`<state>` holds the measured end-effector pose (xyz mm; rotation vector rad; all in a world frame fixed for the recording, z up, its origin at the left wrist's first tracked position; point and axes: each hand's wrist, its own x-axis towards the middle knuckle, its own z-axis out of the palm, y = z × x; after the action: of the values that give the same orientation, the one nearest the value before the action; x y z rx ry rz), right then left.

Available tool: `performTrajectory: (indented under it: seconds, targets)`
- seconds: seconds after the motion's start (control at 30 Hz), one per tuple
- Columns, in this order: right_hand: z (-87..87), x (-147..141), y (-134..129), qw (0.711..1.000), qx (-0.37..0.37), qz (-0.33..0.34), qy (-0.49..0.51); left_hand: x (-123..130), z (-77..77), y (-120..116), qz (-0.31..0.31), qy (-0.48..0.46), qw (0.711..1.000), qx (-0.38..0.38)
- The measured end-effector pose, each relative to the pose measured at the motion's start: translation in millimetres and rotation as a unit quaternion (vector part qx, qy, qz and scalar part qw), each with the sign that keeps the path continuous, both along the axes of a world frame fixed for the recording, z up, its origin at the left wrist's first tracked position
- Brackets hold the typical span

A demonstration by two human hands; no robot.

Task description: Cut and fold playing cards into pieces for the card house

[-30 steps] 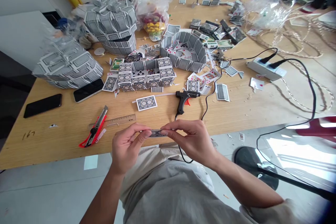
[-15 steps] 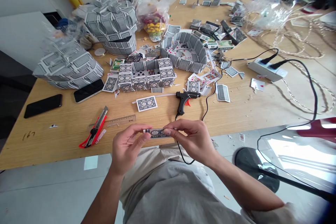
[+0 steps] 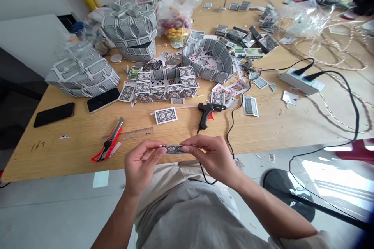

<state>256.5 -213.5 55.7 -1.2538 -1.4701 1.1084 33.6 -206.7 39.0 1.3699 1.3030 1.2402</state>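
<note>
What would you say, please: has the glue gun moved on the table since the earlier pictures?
No: judged against the card-built box, the glue gun keeps its place; the camera's view alone has shifted slightly.

Cannot see the right end of the card strip (image 3: 174,149), covered by the right hand (image 3: 214,158); cannot read the tiny marks on the ruler (image 3: 142,132); cannot identify the blurred dark object (image 3: 364,4), cut off at the right edge.
</note>
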Motion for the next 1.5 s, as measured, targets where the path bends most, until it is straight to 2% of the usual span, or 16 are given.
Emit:
performTrajectory:
  seconds: [0.1,0.2,0.33,0.4,0.5,0.63,0.8,0.9,1.07,1.27,1.37,1.5]
  targets:
    - [-4.4,-0.9,-1.3,0.999,0.038,-0.012,0.025,0.3,-1.7,-3.1,-0.029,-0.009,0.999,0.028]
    - [-7.2,1.2,0.7,0.992,0.119,0.025,0.026,-4.2,-3.0,-2.0,-0.064,0.006,0.993,0.103]
    - [-20.7,0.9,6.1,0.959,0.261,0.068,-0.089,-20.4,-11.4,5.7,-0.057,0.132,0.973,0.182]
    - [-32.8,-3.5,7.8,0.936,0.292,0.110,-0.165,-31.7,-20.3,7.7,-0.046,0.212,0.956,0.196]
    - [-49.3,-14.2,9.3,0.913,0.291,0.186,-0.218,-49.4,-36.6,4.3,-0.039,0.288,0.938,0.188]
    - [-57.6,-29.1,14.6,0.894,0.305,0.231,-0.232,-67.1,-51.5,-6.1,-0.061,0.330,0.924,0.181]
    - [-62.3,-41.7,27.5,0.857,0.339,0.284,-0.264,-73.3,-49.7,-11.1,-0.055,0.342,0.918,0.195]
    - [-65.7,-43.1,30.2,0.843,0.327,0.310,-0.293,-71.0,-46.8,-16.1,-0.029,0.331,0.923,0.197]
    - [-61.4,-42.0,22.2,0.856,0.271,0.302,-0.322,-58.1,-53.3,-40.2,-0.007,0.347,0.920,0.183]
    - [-48.5,-44.6,17.3,0.855,0.241,0.325,-0.324,-31.8,-57.5,-76.4,-0.012,0.432,0.883,0.186]
    - [-47.0,-39.9,27.5,0.853,0.222,0.356,-0.311,-20.9,-53.9,-88.0,-0.011,0.481,0.862,0.157]
    - [-54.6,-30.9,50.0,0.868,0.181,0.393,-0.243,-13.5,-49.8,-95.0,-0.023,0.525,0.843,0.118]
